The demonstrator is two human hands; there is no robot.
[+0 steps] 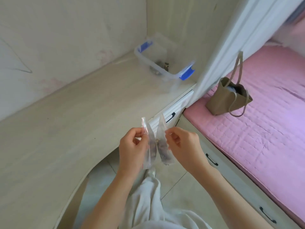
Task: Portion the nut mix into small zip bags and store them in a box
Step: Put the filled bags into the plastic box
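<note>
I hold two small clear zip bags in front of me, past the desk's front edge. My left hand (132, 146) pinches the left zip bag (149, 151) near its red-striped top. My right hand (183, 144) pinches the right zip bag (162, 146), which has dark nuts in its lower part. The two bags touch near their middles and splay apart at top and bottom. A clear plastic box (158, 63) with blue clip handles stands open at the desk's far right corner. A few nut pieces or bags lie in it, blurred.
The pale wooden desk (66, 121) runs along the wall at left. A tan paper bag (227, 100) with long handles stands on the pink mattress (264, 129) at right. White drawers with black handles (212, 160) sit below the bed. A white curtain (222, 52) hangs between desk and bed.
</note>
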